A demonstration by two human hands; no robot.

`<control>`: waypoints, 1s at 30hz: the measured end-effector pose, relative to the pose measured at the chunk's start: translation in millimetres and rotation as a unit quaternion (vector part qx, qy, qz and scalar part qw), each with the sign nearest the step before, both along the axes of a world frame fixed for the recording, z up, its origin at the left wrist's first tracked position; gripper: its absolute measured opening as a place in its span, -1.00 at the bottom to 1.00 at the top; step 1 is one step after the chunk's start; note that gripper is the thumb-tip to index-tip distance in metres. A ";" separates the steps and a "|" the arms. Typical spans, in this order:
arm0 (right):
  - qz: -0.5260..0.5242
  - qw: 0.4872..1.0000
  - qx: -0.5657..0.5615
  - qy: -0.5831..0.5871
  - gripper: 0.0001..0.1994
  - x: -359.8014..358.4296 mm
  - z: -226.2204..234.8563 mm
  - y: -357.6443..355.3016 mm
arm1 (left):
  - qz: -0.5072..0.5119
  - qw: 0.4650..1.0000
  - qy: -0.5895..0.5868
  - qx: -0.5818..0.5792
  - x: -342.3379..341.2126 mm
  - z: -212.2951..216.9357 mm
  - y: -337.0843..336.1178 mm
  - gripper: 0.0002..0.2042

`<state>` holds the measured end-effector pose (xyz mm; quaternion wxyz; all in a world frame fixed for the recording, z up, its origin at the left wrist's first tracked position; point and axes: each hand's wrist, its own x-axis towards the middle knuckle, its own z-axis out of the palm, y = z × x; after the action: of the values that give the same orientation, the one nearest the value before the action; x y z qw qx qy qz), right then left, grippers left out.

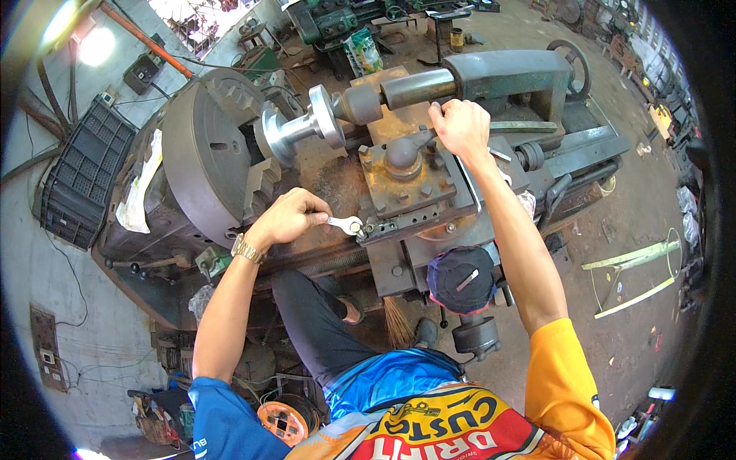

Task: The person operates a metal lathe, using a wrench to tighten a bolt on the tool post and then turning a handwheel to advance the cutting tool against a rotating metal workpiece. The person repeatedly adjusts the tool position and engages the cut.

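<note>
My left hand (290, 218), with a gold watch at the wrist, is closed round a wrench (340, 222). The wrench's ring end lies at the left front corner of the lathe's square tool post (406, 188); whether it sits on a bolt there I cannot tell. My right hand (463, 129) is a fist at the far right of the tool post, closed round the end of its dark clamping lever (426, 141). Behind, a shiny flanged metal workpiece (303, 130) is held between the big chuck (211, 146) and the tailstock (498, 77).
A dark cap (461, 280) hangs at the carriage front, above a round handwheel (475, 336). A rag (142, 184) lies on the headstock, near a black crate (86, 172) by the wall. At right, a pale frame (635, 277) rests on the floor. Another machine (322, 19) stands behind.
</note>
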<state>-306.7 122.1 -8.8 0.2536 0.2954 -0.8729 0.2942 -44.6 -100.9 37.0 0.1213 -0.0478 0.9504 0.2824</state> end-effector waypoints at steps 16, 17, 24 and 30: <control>0.020 1.000 -0.010 0.017 -0.57 0.4 0.8 1.8 | -0.075 0.990 0.035 -0.115 19.2 9.9 4.6 -0.61; 0.023 1.000 -0.014 0.016 -0.57 0.4 0.9 1.9 | -0.068 0.989 0.026 -0.131 20.9 9.9 5.4 -0.59; 0.027 0.999 -0.022 0.023 -0.56 0.1 -0.5 1.8 | 0.020 0.982 0.065 -0.176 33.3 0.8 7.9 -0.58; 0.022 1.000 0.000 0.000 -0.58 1.7 3.5 3.1 | 0.057 0.967 0.150 -0.195 38.2 -18.0 17.3 -0.61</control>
<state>-305.0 125.2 -5.4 0.2472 0.3145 -0.8660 0.3000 -6.4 -83.6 19.0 -0.0509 -0.0817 0.9902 0.1016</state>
